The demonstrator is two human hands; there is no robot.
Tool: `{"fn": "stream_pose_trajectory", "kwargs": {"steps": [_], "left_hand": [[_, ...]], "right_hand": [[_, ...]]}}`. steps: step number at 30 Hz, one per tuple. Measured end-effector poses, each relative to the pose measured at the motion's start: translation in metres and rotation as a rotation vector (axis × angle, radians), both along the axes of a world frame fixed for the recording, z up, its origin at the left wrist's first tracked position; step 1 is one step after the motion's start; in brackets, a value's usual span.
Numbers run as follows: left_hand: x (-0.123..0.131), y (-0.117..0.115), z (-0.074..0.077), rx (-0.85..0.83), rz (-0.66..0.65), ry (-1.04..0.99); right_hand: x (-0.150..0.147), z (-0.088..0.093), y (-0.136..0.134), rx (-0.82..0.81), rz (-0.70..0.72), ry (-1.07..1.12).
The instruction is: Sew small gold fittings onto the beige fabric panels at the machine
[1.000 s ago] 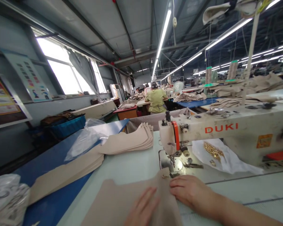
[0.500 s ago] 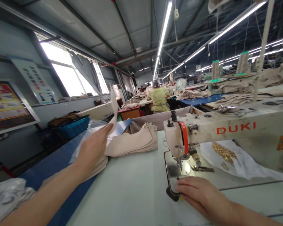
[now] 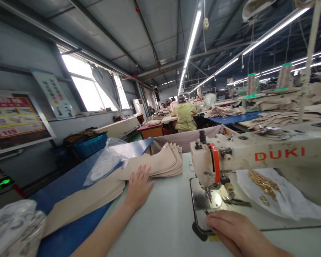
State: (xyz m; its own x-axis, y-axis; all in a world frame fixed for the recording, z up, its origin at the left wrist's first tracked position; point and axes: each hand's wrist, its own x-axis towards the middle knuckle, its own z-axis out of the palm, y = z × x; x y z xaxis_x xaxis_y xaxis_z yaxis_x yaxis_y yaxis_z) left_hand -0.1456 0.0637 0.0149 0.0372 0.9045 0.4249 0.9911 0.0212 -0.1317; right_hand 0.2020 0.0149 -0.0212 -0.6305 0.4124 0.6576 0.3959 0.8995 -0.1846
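Fabric pieces [image 3: 162,160] lie stacked near the sewing machine [image 3: 243,155], seemingly for easy reach, left hand [image 3: 139,187] over them with grip spread open, grip unclear at right hand [image 3: 235,226].

Plain beige cloth [image 3: 164,160] at the left grip [image 3: 139,185] — pale green desk [image 3: 155,217] — cream sewing machine [image 3: 242,155], orange-red letters [image 3: 279,155].

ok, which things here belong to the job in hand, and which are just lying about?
In the job, by the look of it:
beige panels, left hand over them
sewing machine, right hand at it
gold pieces on white cloth, probably

Just about the place, apparently:
plastic bag
blue bin
fan
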Motion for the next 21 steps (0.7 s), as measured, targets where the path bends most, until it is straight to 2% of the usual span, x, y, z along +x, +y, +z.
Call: {"fn": "stream_pose_trajectory", "kwargs": {"steps": [5, 7, 9, 11, 15, 21], "left_hand": [[-0.041, -0.032, 0.008, 0.042, 0.092, 0.055], [-0.065, -0.043, 0.017, 0.027, 0.230, 0.034], [-0.089, -0.052, 0.026, -0.059, 0.377, -0.046], [-0.108, -0.059, 0.032, -0.158, 0.429, -0.132], [-0.126, -0.072, 0.041, -0.222, 0.347, -0.174], [-0.124, -0.085, 0.047, -0.222, 0.230, -0.199]], "right_hand": [[0.002, -0.001, -0.001, 0.009, 0.010, -0.038], [0.002, -0.003, -0.001, -0.033, 0.009, -0.045], [0.003, -0.005, 0.000, -0.078, -0.006, -0.048], [0.003, -0.007, 0.000, -0.106, -0.028, -0.048], [0.005, -0.009, 0.000, -0.140, -0.051, -0.044], [0.004, -0.009, -0.001, -0.168, -0.071, -0.068]]}}
